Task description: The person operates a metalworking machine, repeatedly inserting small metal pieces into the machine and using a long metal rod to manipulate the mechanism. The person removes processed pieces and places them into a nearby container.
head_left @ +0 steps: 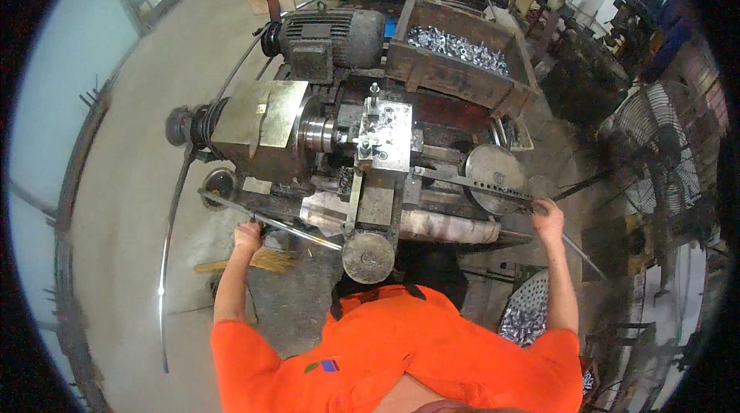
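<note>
My left hand (248, 236) is closed at a long polished metal lever (297, 230), left of the lathe; its fingertips are partly hidden. My right hand (547, 218) is closed round the outer end of a flat lever bar with a row of holes (478, 184). Between my hands stands the small lathe, with its spindle chuck (317, 135) facing a steel tool block (385, 135). A small metal piece (344, 136) shows between chuck and block. Nearest my body is a round handwheel (368, 257), touched by neither hand.
A wooden box of shiny metal parts (462, 51) sits behind the lathe, right of an electric motor (331, 35). A perforated basket of parts (526, 313) is by my right arm. A large fan (655, 147) stands right. A broom (266, 260) lies left on the floor.
</note>
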Available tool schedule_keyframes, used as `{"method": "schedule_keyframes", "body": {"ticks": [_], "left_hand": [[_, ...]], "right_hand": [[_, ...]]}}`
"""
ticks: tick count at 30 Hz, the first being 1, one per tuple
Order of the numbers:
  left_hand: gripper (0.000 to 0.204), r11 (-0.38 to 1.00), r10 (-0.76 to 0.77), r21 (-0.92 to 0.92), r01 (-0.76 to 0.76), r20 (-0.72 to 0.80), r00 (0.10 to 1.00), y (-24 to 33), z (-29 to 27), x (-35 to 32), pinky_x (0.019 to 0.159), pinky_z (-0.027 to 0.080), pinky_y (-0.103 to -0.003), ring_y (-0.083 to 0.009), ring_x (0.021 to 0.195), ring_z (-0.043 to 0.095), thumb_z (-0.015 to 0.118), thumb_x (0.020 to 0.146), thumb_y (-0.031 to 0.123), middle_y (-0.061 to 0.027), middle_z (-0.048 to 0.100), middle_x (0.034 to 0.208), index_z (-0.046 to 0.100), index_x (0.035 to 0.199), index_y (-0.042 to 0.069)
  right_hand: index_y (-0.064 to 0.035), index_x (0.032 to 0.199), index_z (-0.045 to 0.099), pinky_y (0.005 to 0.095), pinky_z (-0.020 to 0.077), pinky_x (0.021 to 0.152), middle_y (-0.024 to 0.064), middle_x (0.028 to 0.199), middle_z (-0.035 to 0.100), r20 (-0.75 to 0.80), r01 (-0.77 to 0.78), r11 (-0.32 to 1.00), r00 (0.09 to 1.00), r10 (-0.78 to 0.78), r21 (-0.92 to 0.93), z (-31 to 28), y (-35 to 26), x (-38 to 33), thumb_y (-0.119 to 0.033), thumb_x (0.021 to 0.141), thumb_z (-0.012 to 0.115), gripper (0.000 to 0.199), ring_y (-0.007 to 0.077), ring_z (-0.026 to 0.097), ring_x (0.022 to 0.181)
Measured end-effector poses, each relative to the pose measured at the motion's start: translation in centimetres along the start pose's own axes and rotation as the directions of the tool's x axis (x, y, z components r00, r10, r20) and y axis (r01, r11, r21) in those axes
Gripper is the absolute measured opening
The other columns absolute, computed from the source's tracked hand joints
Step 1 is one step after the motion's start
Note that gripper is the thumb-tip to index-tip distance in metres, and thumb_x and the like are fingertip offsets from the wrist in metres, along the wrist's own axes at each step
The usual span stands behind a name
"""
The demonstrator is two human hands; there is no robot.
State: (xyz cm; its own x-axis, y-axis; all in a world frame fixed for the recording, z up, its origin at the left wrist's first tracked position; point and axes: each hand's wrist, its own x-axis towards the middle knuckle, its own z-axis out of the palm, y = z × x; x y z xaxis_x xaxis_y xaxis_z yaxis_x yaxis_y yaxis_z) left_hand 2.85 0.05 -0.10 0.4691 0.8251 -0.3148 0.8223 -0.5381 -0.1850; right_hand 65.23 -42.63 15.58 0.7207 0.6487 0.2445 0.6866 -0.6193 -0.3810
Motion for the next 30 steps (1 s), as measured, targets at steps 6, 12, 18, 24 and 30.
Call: {"method": "schedule_keyframes", "body": {"ticks": [6,12,18,24,30], "left_hand": [[0.028,0.625,-0.312,-0.77,0.129,-0.094,0.945,-4.9,-4.5,-2.7,0.054,0.049,-0.035,-0.025,0.056,0.062,0.061,0.081,0.03,-0.0144,0.065,0.08,0.064,0.095,0.005],[0.049,-0.038,-0.507,-0.999,0.028,0.044,0.861,-2.6,-10.6,-4.2,0.044,0.048,-0.027,-0.0189,0.047,0.06,0.054,0.086,0.041,-0.0137,0.063,0.069,0.056,0.093,-0.007],[0.027,0.099,-0.657,-0.985,-0.141,-0.171,0.734,-2.3,-3.8,1.4,0.039,0.048,-0.03,-0.0175,0.048,0.056,0.062,0.079,0.017,-0.0088,0.058,0.071,0.053,0.096,-0.002],[0.024,0.034,-0.673,-0.999,-0.023,-0.04,0.739,1.4,-8.8,-0.4,0.038,0.048,-0.031,-0.0183,0.049,0.056,0.06,0.077,0.012,-0.0125,0.058,0.074,0.052,0.092,-0.006],[0.027,0.035,-0.631,-0.999,-0.039,-0.052,0.774,2.0,-10.0,-0.7,0.039,0.05,-0.031,-0.0207,0.051,0.06,0.058,0.079,0.013,-0.0123,0.059,0.078,0.05,0.098,-0.004]], "right_hand": [[-0.0043,0.093,0.062,0.0428,0.0462,0.081,0.0187,0.097,0.062,-0.009,-0.204,0.757,0.967,0.254,-0.621,-1.5,16.4,-6.3,-0.019,0.069,0.058,0.029,0.0343,0.059,0.09],[-0.0036,0.084,0.06,0.0431,0.0489,0.075,0.0189,0.088,0.063,0.008,-0.382,0.738,0.886,0.464,-0.557,0.4,14.6,-9.8,-0.024,0.067,0.06,0.026,0.0356,0.061,0.085],[-0.0006,0.075,0.061,0.0453,0.0467,0.06,0.0214,0.068,0.058,0.028,-0.4,0.893,0.91,0.414,-0.207,1.6,4.3,-19.2,-0.027,0.061,0.053,0.031,0.0411,0.057,0.066],[0.0018,0.07,0.056,0.0442,0.0427,0.057,0.0233,0.065,0.056,0.155,-0.496,0.861,0.865,0.478,0.114,4.3,2.9,-22.5,-0.027,0.063,0.049,0.03,0.04,0.054,0.061],[-0.0004,0.071,0.057,0.0414,0.0426,0.055,0.0188,0.061,0.056,0.16,-0.546,0.824,0.836,0.525,0.152,2.6,-0.9,-22.1,-0.026,0.062,0.052,0.028,0.0368,0.055,0.059]]}}
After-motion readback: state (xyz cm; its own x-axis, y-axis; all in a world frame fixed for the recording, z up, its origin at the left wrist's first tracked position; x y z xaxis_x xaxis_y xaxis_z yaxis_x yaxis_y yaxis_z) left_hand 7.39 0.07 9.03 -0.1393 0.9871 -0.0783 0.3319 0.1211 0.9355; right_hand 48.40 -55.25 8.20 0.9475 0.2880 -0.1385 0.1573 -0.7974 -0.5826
